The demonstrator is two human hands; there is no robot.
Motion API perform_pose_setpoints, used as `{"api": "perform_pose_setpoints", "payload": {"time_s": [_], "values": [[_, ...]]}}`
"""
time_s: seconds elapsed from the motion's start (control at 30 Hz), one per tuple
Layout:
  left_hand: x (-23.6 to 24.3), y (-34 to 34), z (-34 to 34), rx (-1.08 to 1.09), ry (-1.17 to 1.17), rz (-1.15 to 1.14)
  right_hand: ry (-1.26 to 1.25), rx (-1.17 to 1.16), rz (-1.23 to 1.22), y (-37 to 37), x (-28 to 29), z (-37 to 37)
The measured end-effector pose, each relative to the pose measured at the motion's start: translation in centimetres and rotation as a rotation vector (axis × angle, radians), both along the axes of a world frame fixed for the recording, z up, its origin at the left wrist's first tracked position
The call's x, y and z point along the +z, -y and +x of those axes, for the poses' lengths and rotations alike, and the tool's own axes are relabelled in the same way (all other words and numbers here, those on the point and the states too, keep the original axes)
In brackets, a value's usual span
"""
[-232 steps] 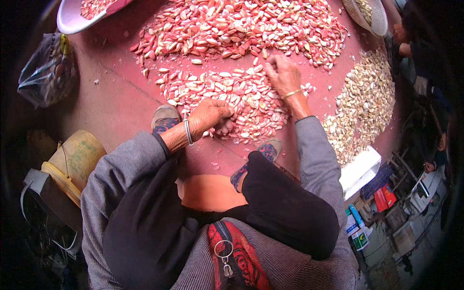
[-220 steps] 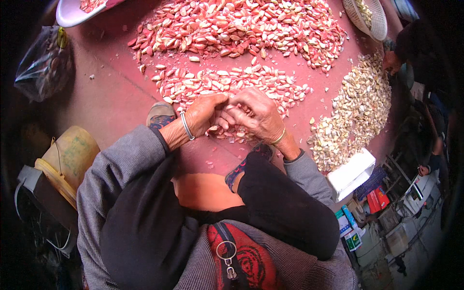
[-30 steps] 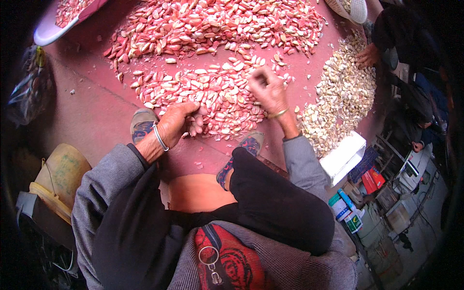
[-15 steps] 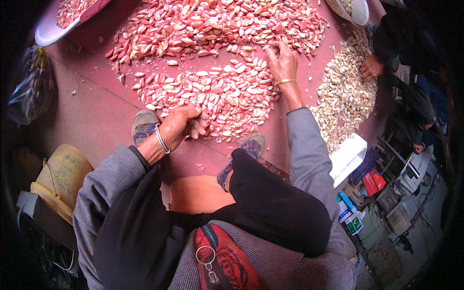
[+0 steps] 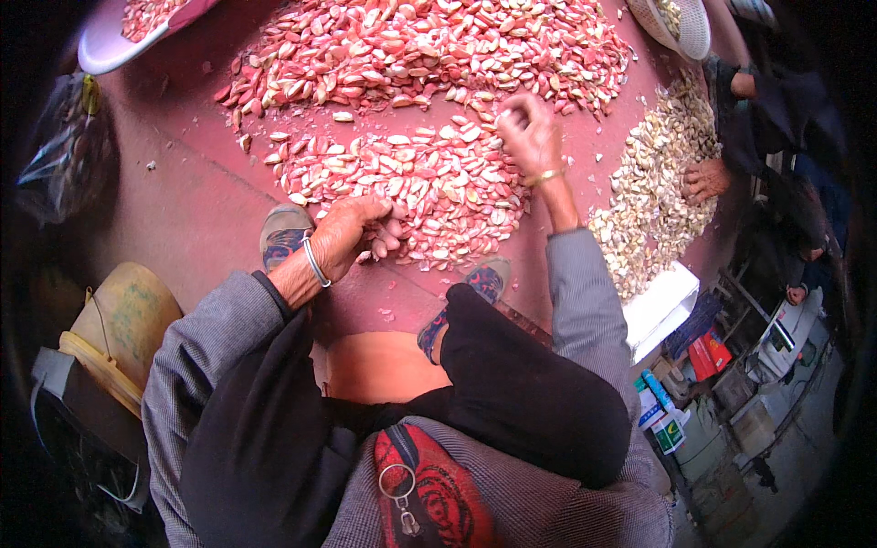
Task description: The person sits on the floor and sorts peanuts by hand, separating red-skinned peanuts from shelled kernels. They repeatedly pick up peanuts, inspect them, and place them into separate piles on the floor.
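Two heaps of pink-and-white, clove-like pieces lie on the red floor: a large far heap [image 5: 429, 55] and a smaller near heap [image 5: 411, 173]. At the near heap's left edge is my left hand [image 5: 352, 233], wearing a silver bangle, its fingers curled in. What it holds, if anything, is hidden by the fingers. My right hand [image 5: 533, 137], with a gold-coloured bangle, is raised by the near heap's right side. Its fingers are bent into a pinch and slightly blurred; I cannot make out anything between them.
Right of the near heap lies a heap of pale pieces [image 5: 662, 173], with another person's hand [image 5: 706, 181] on it. A white box [image 5: 662, 310] stands below it. Baskets [image 5: 114, 46] [image 5: 685, 27] sit at both far corners. A yellowish bucket [image 5: 128, 315] stands left.
My right hand has lifted off the border between the two heaps and drawn slightly nearer, its fingers curling more. My left hand stays at the near heap's edge. The view has shifted slightly.
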State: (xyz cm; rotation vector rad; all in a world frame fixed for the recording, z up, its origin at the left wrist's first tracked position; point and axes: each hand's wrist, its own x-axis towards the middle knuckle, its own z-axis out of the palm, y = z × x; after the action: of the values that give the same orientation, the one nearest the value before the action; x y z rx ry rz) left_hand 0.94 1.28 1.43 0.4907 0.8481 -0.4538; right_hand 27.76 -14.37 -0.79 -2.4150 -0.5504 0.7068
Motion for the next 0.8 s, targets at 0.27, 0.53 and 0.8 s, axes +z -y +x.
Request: {"api": "perform_pose_setpoints", "payload": {"time_s": [0.27,0.53,0.8], "values": [[0.1,0.2,0.6,0.133,0.044,-0.151,-0.454,0.496,0.406,-1.4,6.6,-10.4],[-0.6,0.5,-0.2,0.045,0.026,-0.087,0.536,0.331,0.191,-2.5,0.3,-0.9],[-0.6,0.2,-0.5,0.04,0.016,-0.078,0.547,0.486,0.007,0.4,-0.7,-6.2]]}}
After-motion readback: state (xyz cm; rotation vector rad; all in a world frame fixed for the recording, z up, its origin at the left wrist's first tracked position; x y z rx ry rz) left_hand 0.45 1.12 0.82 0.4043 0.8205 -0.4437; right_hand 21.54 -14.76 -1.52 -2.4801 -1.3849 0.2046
